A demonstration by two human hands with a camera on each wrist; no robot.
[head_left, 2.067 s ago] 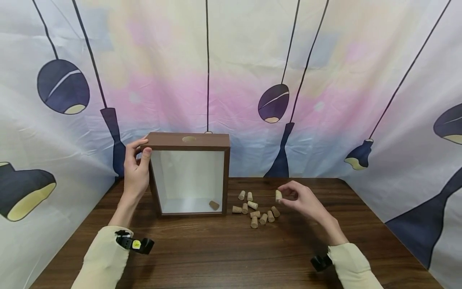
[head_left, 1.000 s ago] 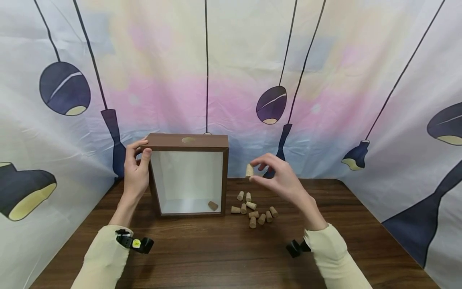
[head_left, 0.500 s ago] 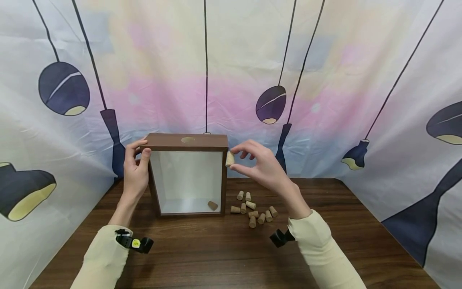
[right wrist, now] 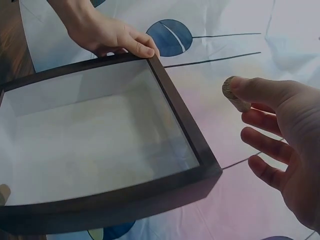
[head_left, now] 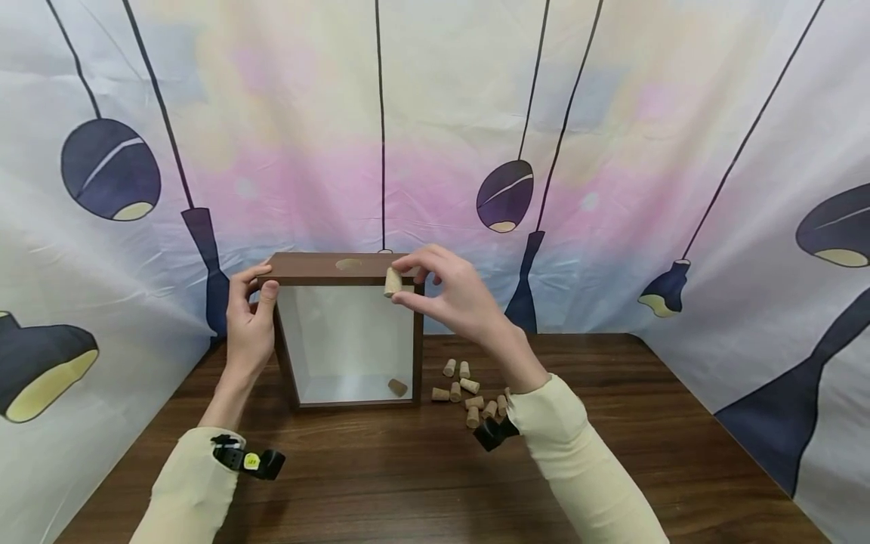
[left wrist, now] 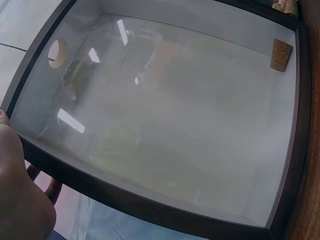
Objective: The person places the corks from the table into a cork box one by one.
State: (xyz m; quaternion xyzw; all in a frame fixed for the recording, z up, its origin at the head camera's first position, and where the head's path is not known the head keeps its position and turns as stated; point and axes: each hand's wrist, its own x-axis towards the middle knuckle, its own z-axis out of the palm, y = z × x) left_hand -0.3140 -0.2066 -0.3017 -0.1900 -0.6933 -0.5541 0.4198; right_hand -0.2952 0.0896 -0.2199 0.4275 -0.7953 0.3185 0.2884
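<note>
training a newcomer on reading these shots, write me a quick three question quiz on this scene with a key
1. What does the left hand grip?
2. True or false: the cork in the right hand is inside the box.
3. How many corks lie inside the box: A none, B one, or C five?

Key: 1. The box. 2. False, it is outside. 3. B, a single cork.
</note>
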